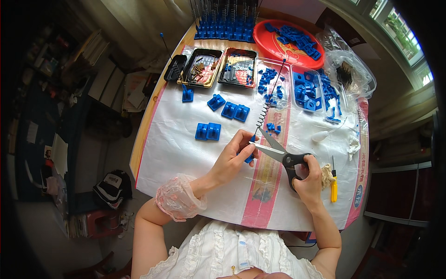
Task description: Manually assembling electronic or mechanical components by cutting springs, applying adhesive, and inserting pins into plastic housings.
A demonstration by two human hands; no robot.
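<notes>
Your left hand (233, 158) pinches a small blue plastic piece with a coiled spring wire (268, 100) over the white table cover (176, 144); your right hand (309, 179) grips open black-handled scissors (278, 152) beside it.

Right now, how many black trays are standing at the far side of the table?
3. A small black tray is at the left, a wider one beside it, and a third right of that. Clear containers follow; more trays may be hidden.
</notes>
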